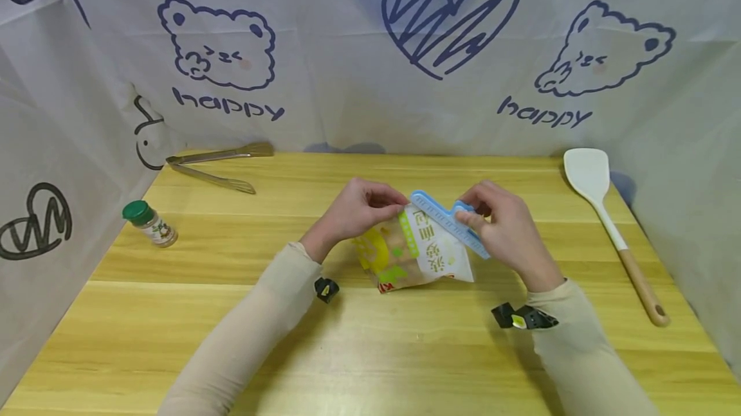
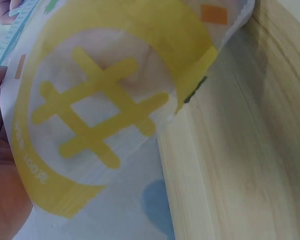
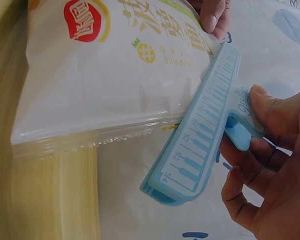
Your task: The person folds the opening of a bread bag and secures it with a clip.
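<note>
A white and yellow plastic food bag (image 1: 425,252) stands tilted over the middle of the table. A long light-blue bag clip (image 1: 442,215) with ruler-like markings lies along its upper edge; in the right wrist view, the clip (image 3: 202,125) spans that edge, one end sticking out past the bag. My right hand (image 1: 512,226) pinches the clip's handle between thumb and fingers. My left hand (image 1: 361,207) pinches the bag's upper corner, beside the clip's far end. Close up in the left wrist view, the bag (image 2: 105,100) hides most of the left fingers.
Metal tongs (image 1: 220,155) lie at the back left of the wooden table (image 1: 370,364). A green-capped seasoning jar (image 1: 152,223) lies tipped near the left edge. Along the right side rests a white spatula (image 1: 608,210) with a wooden handle. Printed cloth (image 1: 336,49) hangs behind and at both sides.
</note>
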Tool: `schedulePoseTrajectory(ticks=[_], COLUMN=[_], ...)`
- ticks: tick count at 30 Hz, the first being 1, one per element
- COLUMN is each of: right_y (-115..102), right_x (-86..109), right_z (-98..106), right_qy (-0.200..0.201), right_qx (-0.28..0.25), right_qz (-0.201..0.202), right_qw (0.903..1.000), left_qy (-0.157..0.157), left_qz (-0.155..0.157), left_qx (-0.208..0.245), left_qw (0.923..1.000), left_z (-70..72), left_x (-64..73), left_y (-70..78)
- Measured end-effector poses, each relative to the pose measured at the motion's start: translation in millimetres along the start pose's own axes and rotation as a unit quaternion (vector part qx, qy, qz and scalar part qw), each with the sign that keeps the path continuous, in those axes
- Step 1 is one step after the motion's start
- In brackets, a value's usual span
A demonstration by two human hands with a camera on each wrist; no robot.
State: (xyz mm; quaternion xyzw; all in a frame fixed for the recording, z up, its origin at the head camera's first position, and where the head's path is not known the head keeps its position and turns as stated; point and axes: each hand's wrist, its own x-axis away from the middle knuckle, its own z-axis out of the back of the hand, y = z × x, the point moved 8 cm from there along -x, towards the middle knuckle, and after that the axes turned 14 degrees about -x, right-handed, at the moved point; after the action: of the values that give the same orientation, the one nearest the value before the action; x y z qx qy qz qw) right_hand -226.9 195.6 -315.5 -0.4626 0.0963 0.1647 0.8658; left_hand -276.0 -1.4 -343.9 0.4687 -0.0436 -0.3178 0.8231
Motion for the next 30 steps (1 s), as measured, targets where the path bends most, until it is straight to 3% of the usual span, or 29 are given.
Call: schedulePoseTrajectory(ticks=[12,30], right_y=[-1.7,0.0], right_x=[-3.9,-7.4], right_z=[-0.2,-4.2], right_qy=[0.007,0.009], right_qx=[-0.007,-0.018], right_qz=[-0.004,-0.013], right_qw=[0.9999,0.9997], left_qy=[0.002,0.013], left_qz=[0.006,-0.015], left_qx=[-0.021,-0.034], left_qw=[0.9997,0.9992], left_z=[0.0,-3.0], left_x=[-1.3,-1.8], left_y=[-1.5,1.6])
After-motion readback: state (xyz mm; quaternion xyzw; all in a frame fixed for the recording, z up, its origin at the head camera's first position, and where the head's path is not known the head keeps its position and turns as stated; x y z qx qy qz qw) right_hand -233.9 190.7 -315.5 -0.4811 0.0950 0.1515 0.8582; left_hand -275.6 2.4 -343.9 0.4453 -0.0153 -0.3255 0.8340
